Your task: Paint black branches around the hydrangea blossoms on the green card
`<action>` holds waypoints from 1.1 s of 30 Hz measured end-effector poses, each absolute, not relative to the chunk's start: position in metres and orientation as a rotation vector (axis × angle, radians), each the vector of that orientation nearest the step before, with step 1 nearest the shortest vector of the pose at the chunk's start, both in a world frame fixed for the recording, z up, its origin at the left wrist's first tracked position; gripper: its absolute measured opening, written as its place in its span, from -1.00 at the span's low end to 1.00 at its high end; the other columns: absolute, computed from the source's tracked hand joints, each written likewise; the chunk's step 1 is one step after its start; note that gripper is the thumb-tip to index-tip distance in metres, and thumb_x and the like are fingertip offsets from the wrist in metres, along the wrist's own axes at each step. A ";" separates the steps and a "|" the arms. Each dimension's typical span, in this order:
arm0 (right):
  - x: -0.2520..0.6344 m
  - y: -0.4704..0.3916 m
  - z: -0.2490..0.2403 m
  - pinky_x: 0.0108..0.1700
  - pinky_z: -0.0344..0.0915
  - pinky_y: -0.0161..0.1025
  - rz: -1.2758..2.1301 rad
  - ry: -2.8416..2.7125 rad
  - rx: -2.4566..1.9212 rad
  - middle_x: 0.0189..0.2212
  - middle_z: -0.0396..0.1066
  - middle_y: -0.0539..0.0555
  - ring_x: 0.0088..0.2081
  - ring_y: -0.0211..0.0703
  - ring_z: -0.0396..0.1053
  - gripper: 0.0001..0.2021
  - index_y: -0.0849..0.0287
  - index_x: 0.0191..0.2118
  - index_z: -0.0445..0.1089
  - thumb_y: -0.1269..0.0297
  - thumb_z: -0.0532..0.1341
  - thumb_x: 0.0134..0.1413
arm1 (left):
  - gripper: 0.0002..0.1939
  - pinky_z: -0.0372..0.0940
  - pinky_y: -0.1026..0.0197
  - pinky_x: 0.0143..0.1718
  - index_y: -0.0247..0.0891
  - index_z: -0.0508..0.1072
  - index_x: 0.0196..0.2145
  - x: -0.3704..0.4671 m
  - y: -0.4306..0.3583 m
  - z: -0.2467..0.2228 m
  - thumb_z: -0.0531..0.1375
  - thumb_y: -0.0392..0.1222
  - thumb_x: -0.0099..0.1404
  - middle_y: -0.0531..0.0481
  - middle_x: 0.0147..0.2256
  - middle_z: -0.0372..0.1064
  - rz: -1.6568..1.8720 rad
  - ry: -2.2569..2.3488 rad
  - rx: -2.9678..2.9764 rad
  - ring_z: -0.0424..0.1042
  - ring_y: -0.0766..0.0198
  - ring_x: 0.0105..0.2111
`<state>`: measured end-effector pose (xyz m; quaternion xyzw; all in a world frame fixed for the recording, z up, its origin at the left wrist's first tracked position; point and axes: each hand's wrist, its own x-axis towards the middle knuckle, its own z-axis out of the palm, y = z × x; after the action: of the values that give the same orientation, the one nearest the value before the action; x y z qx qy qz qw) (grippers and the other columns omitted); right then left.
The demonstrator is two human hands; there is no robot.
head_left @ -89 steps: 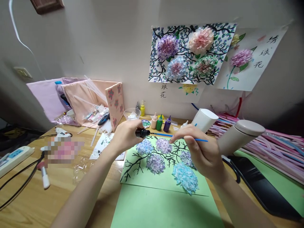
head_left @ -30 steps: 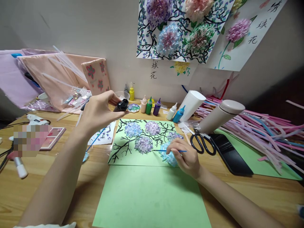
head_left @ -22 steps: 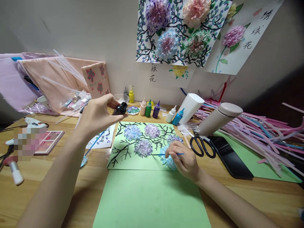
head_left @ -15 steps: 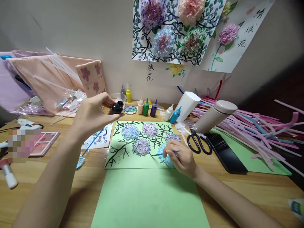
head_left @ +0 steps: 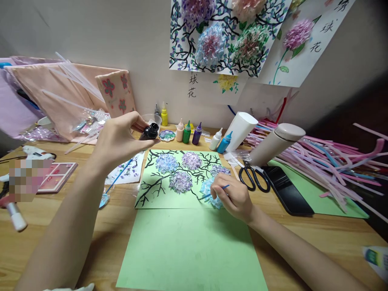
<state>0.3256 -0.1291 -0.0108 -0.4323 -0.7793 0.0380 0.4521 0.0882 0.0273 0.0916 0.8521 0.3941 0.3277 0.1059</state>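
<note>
Fingers and thumb of my left hand (head_left: 121, 135) hold a small black bottle (head_left: 150, 131), tilted with its open mouth up, above the picture's upper left edge. My right hand (head_left: 232, 196) pinches a thin blue paintbrush (head_left: 224, 187), its tip on the green picture sheet (head_left: 157, 202) at the end of a thin black line. Black branches and several fluffy flowers cover the sheet: a blue one (head_left: 166, 163), purple ones (head_left: 180, 182) and a light blue one (head_left: 207, 186) partly behind my right hand. A plain green sheet (head_left: 190, 250) lies nearer me.
Paint bottles (head_left: 186, 132) stand behind the picture. To the right are scissors (head_left: 254, 179), a black phone (head_left: 287, 191), a grey tumbler (head_left: 277, 143) and pink strips (head_left: 339, 161). A glue gun (head_left: 36, 153) and a second brush (head_left: 119, 174) lie left.
The brush tip has moved slightly right and down, and the black line below the purple flower has grown longer. The camera view has shifted a little. Both hands keep their holds.
</note>
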 end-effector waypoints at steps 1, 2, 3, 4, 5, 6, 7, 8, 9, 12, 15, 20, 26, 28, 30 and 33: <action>0.325 -0.130 -0.010 -0.44 0.12 -0.26 0.099 -1.923 -1.074 -0.60 0.25 0.02 -0.51 -0.25 0.18 -0.77 0.16 -0.48 0.21 0.46 -0.01 0.20 | -0.74 0.22 0.27 -0.36 -0.26 0.37 -0.37 0.088 0.027 0.092 0.26 -0.07 0.02 0.02 -0.37 0.43 0.961 1.162 2.509 0.41 0.28 -0.32; 0.325 -0.130 -0.010 -0.44 0.12 -0.26 0.105 -1.923 -1.080 -0.61 0.25 0.02 -0.51 -0.25 0.18 -0.76 0.16 -0.49 0.20 0.45 -0.01 0.20 | -0.74 0.22 0.27 -0.36 -0.26 0.37 -0.38 0.088 0.026 0.093 0.27 -0.07 0.02 0.03 -0.37 0.43 0.966 1.163 2.506 0.41 0.28 -0.33; 0.324 -0.130 -0.010 -0.44 0.12 -0.26 0.112 -1.924 -1.082 -0.61 0.24 0.02 -0.52 -0.25 0.18 -0.75 0.16 -0.50 0.20 0.45 -0.01 0.21 | -0.74 0.22 0.27 -0.37 -0.26 0.37 -0.38 0.089 0.026 0.093 0.27 -0.07 0.01 0.03 -0.38 0.43 0.970 1.164 2.505 0.41 0.28 -0.33; 0.324 -0.131 -0.009 -0.44 0.12 -0.26 0.118 -1.925 -1.085 -0.61 0.24 0.01 -0.52 -0.25 0.18 -0.74 0.16 -0.50 0.20 0.45 -0.02 0.21 | -0.74 0.22 0.27 -0.38 -0.26 0.37 -0.38 0.089 0.026 0.093 0.27 -0.07 0.01 0.03 -0.38 0.43 0.972 1.164 2.503 0.41 0.28 -0.33; 0.323 -0.131 -0.009 -0.44 0.12 -0.26 0.124 -1.927 -1.086 -0.62 0.24 0.01 -0.52 -0.25 0.18 -0.74 0.16 -0.51 0.19 0.45 -0.02 0.21 | -0.74 0.21 0.28 -0.39 -0.26 0.37 -0.39 0.088 0.025 0.093 0.27 -0.07 0.01 0.03 -0.39 0.42 0.972 1.165 2.503 0.41 0.28 -0.33; 0.323 -0.131 -0.008 -0.44 0.12 -0.26 0.127 -1.927 -1.084 -0.62 0.23 0.01 -0.53 -0.26 0.18 -0.73 0.16 -0.52 0.19 0.46 -0.02 0.21 | -0.74 0.21 0.28 -0.39 -0.26 0.37 -0.38 0.088 0.025 0.093 0.27 -0.07 0.01 0.03 -0.38 0.42 0.972 1.165 2.505 0.40 0.28 -0.33; 0.323 -0.131 -0.008 -0.44 0.12 -0.27 0.131 -1.928 -1.083 -0.63 0.23 0.01 -0.53 -0.26 0.18 -0.73 0.16 -0.52 0.18 0.46 -0.02 0.21 | -0.75 0.21 0.28 -0.39 -0.26 0.37 -0.38 0.088 0.025 0.093 0.27 -0.08 0.01 0.03 -0.38 0.42 0.973 1.167 2.507 0.40 0.28 -0.33; 0.323 -0.131 -0.007 -0.44 0.11 -0.27 0.134 -1.928 -1.082 -0.63 0.23 0.00 -0.54 -0.27 0.18 -0.72 0.16 -0.53 0.18 0.46 -0.02 0.21 | -0.75 0.21 0.28 -0.38 -0.26 0.37 -0.38 0.088 0.025 0.093 0.27 -0.08 0.02 0.03 -0.38 0.42 0.973 1.172 2.511 0.40 0.29 -0.33; 0.323 -0.131 -0.007 -0.45 0.11 -0.27 0.138 -1.929 -1.083 -0.64 0.23 0.00 -0.54 -0.27 0.17 -0.72 0.17 -0.54 0.17 0.46 -0.02 0.21 | -0.75 0.20 0.27 -0.38 -0.25 0.37 -0.37 0.088 0.024 0.093 0.26 -0.07 0.02 0.03 -0.37 0.42 0.975 1.181 2.514 0.39 0.29 -0.33; 0.325 -0.132 -0.004 -0.46 0.12 -0.28 0.155 -1.915 -1.067 -0.64 0.22 0.00 -0.55 -0.28 0.16 -0.71 0.17 -0.54 0.17 0.46 -0.02 0.21 | -0.74 0.19 0.27 -0.39 -0.25 0.37 -0.38 0.088 0.024 0.092 0.27 -0.05 0.02 0.04 -0.39 0.41 0.972 1.187 2.521 0.38 0.30 -0.35; 0.328 -0.132 -0.002 -0.44 0.15 -0.27 0.154 -1.849 -1.049 -0.63 0.24 0.01 -0.52 -0.26 0.18 -0.72 0.18 -0.51 0.22 0.45 -0.05 0.22 | -0.74 0.18 0.28 -0.39 -0.25 0.37 -0.38 0.088 0.025 0.092 0.26 -0.04 0.03 0.05 -0.40 0.41 0.943 1.173 2.526 0.37 0.32 -0.37; 0.330 -0.132 -0.002 -0.42 0.18 -0.25 0.118 -1.831 -1.064 -0.58 0.29 0.04 -0.49 -0.23 0.21 -0.75 0.18 -0.46 0.27 0.45 -0.04 0.21 | -0.72 0.19 0.27 -0.38 -0.23 0.37 -0.38 0.088 0.026 0.091 0.27 -0.02 0.02 0.07 -0.40 0.41 0.942 1.169 2.525 0.38 0.31 -0.36; 0.327 -0.131 -0.007 -0.41 0.17 -0.23 0.039 -1.948 -1.060 -0.57 0.31 0.06 -0.48 -0.20 0.22 -0.78 0.19 -0.42 0.27 0.42 -0.03 0.21 | -0.75 0.19 0.27 -0.38 -0.25 0.37 -0.38 0.089 0.025 0.090 0.26 -0.05 0.04 0.05 -0.39 0.41 0.955 1.152 2.523 0.38 0.30 -0.35; 0.326 -0.130 -0.007 -0.40 0.18 -0.23 0.024 -1.964 -1.067 -0.57 0.32 0.06 -0.48 -0.20 0.23 -0.77 0.18 -0.42 0.27 0.42 -0.03 0.22 | -0.75 0.19 0.27 -0.38 -0.24 0.37 -0.38 0.089 0.025 0.090 0.26 -0.05 0.04 0.05 -0.39 0.42 0.962 1.154 2.532 0.38 0.31 -0.35; 0.326 -0.130 -0.007 -0.40 0.18 -0.24 0.015 -1.981 -1.071 -0.58 0.32 0.05 -0.48 -0.20 0.23 -0.77 0.18 -0.44 0.26 0.41 -0.03 0.22 | -0.75 0.19 0.28 -0.38 -0.25 0.37 -0.38 0.089 0.025 0.091 0.26 -0.05 0.04 0.05 -0.39 0.42 0.960 1.142 2.533 0.38 0.31 -0.35; 0.325 -0.129 -0.006 -0.41 0.17 -0.25 0.019 -2.006 -1.071 -0.59 0.31 0.05 -0.49 -0.22 0.22 -0.76 0.18 -0.45 0.24 0.41 -0.03 0.22 | -0.74 0.20 0.28 -0.38 -0.25 0.37 -0.38 0.088 0.025 0.091 0.27 -0.05 0.02 0.05 -0.39 0.43 0.966 1.139 2.529 0.39 0.30 -0.35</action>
<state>0.3255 -0.1294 -0.0064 -0.4272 -0.8004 0.0075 0.4204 0.0882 0.0253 0.0910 0.8566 0.3857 0.3272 0.1019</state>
